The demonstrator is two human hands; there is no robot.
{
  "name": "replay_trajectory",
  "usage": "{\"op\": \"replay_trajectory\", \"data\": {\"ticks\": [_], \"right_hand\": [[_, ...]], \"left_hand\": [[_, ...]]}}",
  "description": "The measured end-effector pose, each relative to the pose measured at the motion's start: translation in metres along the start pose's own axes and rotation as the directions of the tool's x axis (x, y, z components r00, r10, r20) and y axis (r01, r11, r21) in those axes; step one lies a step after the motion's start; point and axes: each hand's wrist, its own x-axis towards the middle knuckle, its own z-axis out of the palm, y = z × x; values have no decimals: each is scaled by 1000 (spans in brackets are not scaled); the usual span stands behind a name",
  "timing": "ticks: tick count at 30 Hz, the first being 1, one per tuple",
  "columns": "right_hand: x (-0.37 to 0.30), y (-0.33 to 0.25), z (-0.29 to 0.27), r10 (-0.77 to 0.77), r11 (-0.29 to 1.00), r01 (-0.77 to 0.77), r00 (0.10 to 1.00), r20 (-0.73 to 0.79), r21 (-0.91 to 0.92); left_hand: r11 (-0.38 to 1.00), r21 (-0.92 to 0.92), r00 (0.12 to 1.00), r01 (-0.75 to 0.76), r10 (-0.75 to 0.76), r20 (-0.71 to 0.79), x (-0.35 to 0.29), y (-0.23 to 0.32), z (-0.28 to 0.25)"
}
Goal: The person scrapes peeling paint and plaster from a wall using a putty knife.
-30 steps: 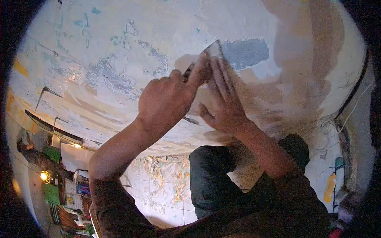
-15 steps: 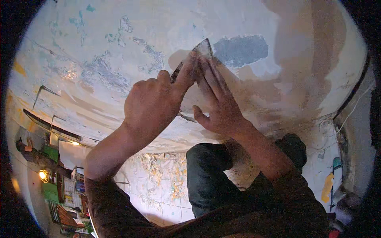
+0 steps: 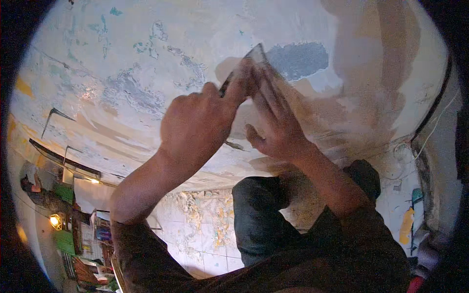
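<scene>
My left hand (image 3: 198, 119) is wrapped around the dark handle of a putty knife (image 3: 257, 51), whose thin metal blade points up against the wall (image 3: 210, 29). Stretched fingers of my right hand (image 3: 279, 124) press flat near the blade's base, with the thumb apart from them. Both hands meet at the blade and are somewhat blurred there, so part of it is hidden. Just right of the blade is a grey bare patch (image 3: 300, 60) in the pale wall coating. Damp-looking brown areas (image 3: 364, 63) spread beyond it.
Paint flakes (image 3: 210, 215) litter the tiled floor beside my bent knee (image 3: 259, 210). Bent metal brackets (image 3: 54, 117) stick out at the left. Farther off are a lit caged lamp (image 3: 55, 221) and another person (image 3: 33, 184). A cable (image 3: 436, 128) hangs at the right.
Both hands and the putty knife have shifted slightly right along the wall, the blade edging up toward the grey patch. My hold on the handle looks the same.
</scene>
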Motion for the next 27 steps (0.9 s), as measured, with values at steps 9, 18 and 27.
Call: {"op": "replay_trajectory", "data": {"ticks": [9,18,27], "right_hand": [[0,1,2,17,997,-17,1000,-9,76],[-3,1,3,32,997,-30,999,-26,71],[-4,3,3,48,998,-48,999,5,34]], "left_hand": [[1000,27,1000,2,-2,-23,1,4,1],[999,41,1000,-1,2,-24,2,7,-7],[997,63,999,-41,42,-2,2,7,-9]]}}
